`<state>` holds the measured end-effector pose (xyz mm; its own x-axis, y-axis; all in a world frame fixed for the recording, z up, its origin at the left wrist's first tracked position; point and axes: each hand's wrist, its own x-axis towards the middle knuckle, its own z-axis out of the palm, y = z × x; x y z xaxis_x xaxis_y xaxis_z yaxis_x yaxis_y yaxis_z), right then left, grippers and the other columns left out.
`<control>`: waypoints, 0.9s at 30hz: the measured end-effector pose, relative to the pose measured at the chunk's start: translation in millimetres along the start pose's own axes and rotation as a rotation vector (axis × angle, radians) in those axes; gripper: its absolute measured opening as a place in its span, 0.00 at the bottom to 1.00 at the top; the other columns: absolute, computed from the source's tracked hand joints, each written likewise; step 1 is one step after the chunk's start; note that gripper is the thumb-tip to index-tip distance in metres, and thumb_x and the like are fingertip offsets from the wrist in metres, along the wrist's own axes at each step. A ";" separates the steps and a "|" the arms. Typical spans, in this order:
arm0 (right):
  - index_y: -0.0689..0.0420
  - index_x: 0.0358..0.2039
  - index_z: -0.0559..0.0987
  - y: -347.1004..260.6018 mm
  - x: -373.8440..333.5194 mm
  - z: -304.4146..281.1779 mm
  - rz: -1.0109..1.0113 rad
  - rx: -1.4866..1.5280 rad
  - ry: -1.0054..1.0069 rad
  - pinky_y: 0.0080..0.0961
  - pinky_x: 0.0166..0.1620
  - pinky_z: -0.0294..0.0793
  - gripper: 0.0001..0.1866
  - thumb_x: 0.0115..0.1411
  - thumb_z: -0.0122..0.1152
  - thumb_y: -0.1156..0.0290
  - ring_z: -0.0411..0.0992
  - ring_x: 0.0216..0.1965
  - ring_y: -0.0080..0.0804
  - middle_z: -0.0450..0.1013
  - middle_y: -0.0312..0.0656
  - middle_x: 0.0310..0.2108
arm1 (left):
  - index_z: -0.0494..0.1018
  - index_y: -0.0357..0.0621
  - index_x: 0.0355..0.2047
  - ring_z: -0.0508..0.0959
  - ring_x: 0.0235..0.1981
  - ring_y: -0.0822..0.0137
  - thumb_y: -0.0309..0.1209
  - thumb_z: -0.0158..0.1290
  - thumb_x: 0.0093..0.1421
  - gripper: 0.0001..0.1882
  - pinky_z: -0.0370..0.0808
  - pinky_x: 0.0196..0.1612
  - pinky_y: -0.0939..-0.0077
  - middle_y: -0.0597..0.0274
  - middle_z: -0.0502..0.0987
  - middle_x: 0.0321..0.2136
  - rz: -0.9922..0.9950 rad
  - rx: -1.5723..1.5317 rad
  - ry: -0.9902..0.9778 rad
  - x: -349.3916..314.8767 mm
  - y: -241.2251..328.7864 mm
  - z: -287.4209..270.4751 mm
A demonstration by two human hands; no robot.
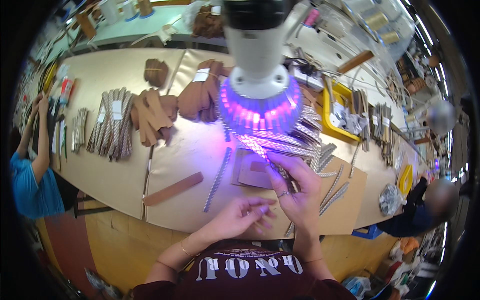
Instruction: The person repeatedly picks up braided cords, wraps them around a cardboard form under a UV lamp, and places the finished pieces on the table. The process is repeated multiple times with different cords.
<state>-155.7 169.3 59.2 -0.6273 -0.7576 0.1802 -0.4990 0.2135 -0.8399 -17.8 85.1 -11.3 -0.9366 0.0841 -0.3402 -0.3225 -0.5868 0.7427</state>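
My right hand [297, 192] is raised over the table and pinches one end of a long patterned woven strap [260, 150] that runs up and left under a purple-lit lamp [260, 107]. My left hand [240, 215] rests palm down on the tan table covering [175, 150] just left of it, fingers spread, touching nothing I can make out. A brown flat piece [252, 172] lies under the strap. A single patterned strap [217, 180] lies left of it.
A long brown leather strip [172, 189] lies at the left front. Bundles of patterned straps [112, 122] and brown leather pieces [155, 112] sit further back. A yellow tray [336, 115] stands at the right. One person in blue [32, 170] is at the left, another [425, 205] at the right.
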 end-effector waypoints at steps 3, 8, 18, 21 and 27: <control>0.59 0.46 0.79 -1.3 1.1 5.0 -0.106 -0.101 -0.005 0.23 0.37 0.77 0.15 0.57 0.66 0.78 0.79 0.37 0.31 0.78 0.44 0.37 | 0.66 0.32 0.58 0.81 0.43 0.64 0.33 0.44 0.71 0.20 0.81 0.40 0.72 0.50 0.77 0.48 0.255 -0.072 0.268 -7.7 13.7 -16.5; 0.60 0.46 0.78 -4.3 -3.1 6.8 0.052 -0.110 -0.052 0.23 0.38 0.78 0.16 0.56 0.68 0.77 0.80 0.34 0.30 0.79 0.44 0.34 | 0.63 0.33 0.60 0.81 0.46 0.64 0.32 0.45 0.70 0.22 0.81 0.41 0.72 0.49 0.77 0.49 0.545 -0.233 0.417 5.5 38.1 -36.3; 0.64 0.53 0.72 -2.1 -0.2 -3.6 0.335 0.256 -0.143 0.23 0.40 0.79 0.22 0.59 0.64 0.80 0.77 0.34 0.29 0.76 0.45 0.38 | 0.68 0.33 0.55 0.80 0.43 0.68 0.29 0.52 0.67 0.19 0.79 0.45 0.75 0.55 0.79 0.43 0.529 -0.291 0.424 38.4 45.4 -40.7; 0.64 0.59 0.66 -3.3 4.0 -1.9 0.464 0.441 -0.066 0.25 0.44 0.81 0.25 0.61 0.59 0.81 0.78 0.42 0.32 0.73 0.44 0.47 | 0.66 0.33 0.57 0.79 0.44 0.68 0.30 0.50 0.68 0.20 0.78 0.48 0.74 0.54 0.78 0.46 0.650 -0.228 0.435 41.6 47.6 -34.3; 0.58 0.66 0.52 -1.1 20.1 3.4 0.158 0.556 0.394 0.30 0.55 0.75 0.33 0.63 0.47 0.88 0.70 0.57 0.42 0.62 0.43 0.51 | 0.64 0.33 0.59 0.80 0.46 0.64 0.33 0.44 0.72 0.21 0.77 0.50 0.71 0.53 0.76 0.49 0.434 -0.254 0.103 30.2 45.3 -21.4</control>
<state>-165.7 151.8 62.0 -0.8894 -0.4414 0.1185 -0.0700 -0.1247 -0.9897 -57.8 43.9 -0.3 -0.9543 -0.2830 -0.0959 0.1487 -0.7282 0.6690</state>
